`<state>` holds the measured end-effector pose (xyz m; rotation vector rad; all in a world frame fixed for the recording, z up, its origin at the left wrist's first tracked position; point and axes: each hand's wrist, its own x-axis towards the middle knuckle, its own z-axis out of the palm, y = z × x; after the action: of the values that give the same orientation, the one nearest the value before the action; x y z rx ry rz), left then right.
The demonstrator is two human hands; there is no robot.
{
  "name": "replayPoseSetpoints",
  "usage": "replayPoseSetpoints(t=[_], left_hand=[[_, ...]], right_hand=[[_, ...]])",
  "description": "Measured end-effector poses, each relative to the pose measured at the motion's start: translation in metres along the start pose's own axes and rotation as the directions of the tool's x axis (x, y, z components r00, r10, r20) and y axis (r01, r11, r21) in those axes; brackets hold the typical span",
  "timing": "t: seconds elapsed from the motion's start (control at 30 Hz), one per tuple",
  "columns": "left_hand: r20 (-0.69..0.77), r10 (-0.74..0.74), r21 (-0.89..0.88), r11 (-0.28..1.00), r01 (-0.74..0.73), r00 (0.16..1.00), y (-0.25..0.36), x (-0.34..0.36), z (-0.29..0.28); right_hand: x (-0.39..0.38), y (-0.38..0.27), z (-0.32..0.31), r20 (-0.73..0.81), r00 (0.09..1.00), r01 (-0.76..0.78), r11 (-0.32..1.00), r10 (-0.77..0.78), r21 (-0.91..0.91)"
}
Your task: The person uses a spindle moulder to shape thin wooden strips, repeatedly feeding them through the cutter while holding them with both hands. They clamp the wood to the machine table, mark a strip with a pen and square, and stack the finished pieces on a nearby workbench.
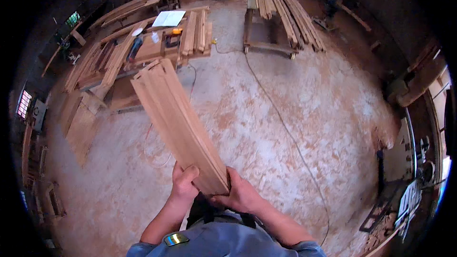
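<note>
A bundle of wooden boards (178, 119) slants up and away to the left from my body, its near end held close to my waist. My left hand (184, 183) grips the left edge near that end, thumb lying over the top board. On the other side, my right hand (240, 192) is wrapped round the lower right corner. Several boards are stacked together, and their far ends are uneven. The fingers beneath the bundle are hidden.
Ahead to the left stands a workbench with planks (114, 64), an open paper (169, 18) and a yellow-and-black tool (173, 37). A low cart (269, 47) carries long planks (290, 14) at far right. A cable (285, 123) crosses the dusty floor (247, 143).
</note>
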<state>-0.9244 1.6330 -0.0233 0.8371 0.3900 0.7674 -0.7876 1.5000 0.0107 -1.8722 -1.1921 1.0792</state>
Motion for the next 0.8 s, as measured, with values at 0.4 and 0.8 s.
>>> replayPoseSetpoints(t=[0.4, 0.8], left_hand=[[0.009, -0.06, -0.213, 0.975, 0.061, 0.998, -0.022, 0.373, 0.04], [0.044, 0.066, -0.134, 0.989, -0.06, 0.997, -0.016, 0.693, 0.044]], right_hand=[[0.272, -0.012, -0.216, -0.168, 0.982, -0.126, 0.968, 0.091, -0.215], [0.566, -0.001, -0.421, 0.018, 0.997, 0.075, 0.989, -0.073, -0.127]])
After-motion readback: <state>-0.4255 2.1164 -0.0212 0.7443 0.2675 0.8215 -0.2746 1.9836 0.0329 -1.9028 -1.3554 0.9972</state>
